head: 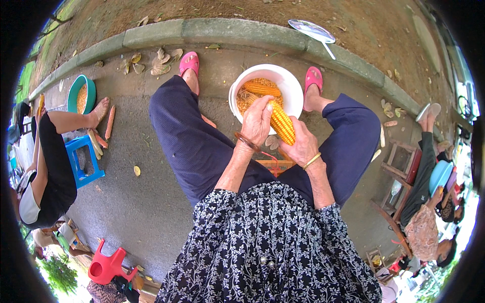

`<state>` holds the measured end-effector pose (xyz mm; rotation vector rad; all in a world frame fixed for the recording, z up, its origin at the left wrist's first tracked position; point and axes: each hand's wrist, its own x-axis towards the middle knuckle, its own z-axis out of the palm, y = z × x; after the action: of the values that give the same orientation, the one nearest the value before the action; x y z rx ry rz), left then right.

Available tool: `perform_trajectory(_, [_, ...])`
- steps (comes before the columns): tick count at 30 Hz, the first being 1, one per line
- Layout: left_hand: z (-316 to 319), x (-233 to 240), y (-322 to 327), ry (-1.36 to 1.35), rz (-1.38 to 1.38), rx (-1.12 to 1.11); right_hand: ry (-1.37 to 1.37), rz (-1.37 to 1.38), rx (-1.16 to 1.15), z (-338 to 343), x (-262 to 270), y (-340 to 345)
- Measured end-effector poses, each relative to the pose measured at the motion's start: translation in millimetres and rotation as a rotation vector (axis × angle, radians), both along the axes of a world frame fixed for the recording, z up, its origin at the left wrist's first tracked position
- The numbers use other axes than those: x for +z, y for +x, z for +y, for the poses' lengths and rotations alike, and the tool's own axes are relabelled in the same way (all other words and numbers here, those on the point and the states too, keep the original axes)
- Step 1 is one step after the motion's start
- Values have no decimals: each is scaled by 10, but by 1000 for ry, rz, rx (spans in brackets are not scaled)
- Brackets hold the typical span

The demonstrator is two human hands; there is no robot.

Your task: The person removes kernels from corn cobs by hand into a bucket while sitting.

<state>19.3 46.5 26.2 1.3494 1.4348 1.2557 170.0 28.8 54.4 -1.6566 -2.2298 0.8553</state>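
An ear of yellow corn [281, 123] is held at a slant between both my hands, over the near rim of a white plastic bucket [291, 91]. My left hand [255, 119], with a brown bangle at the wrist, grips its upper end. Around its lower end closes my right hand [303, 144], a gold-coloured bangle on that wrist. Inside the bucket another whole ear of corn [261, 89] rests on loose corn kernels [265, 81]. My fingers hide part of the held ear and of the bucket's contents.
A stone kerb [235, 32] curves past my feet, with a hand fan [312, 32] lying on it. At left, a person sits near a teal basin [91, 94] of kernels, a blue stool [81, 159] and bare cobs [110, 122]. Wooden chairs [401, 163] and another seated person are at right.
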Motion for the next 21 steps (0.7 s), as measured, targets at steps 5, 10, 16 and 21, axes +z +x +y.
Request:
perform_trajectory(5, [-3,-11,34,-35,-5,68,-19,-32,-9,-16,-30,-25])
perform_trajectory(10, [-22,-91,30,-153,-132,92,-45,-89,-13,-33,-34,-51])
perform_trajectory(16, [-3,-103,-9,-300,-536,38,-2,-111,-27,-11,50,-72])
perform_trajectory(21, [-5,-195,36,-213,-305,44,35,-88,-36,-24,-8,-92])
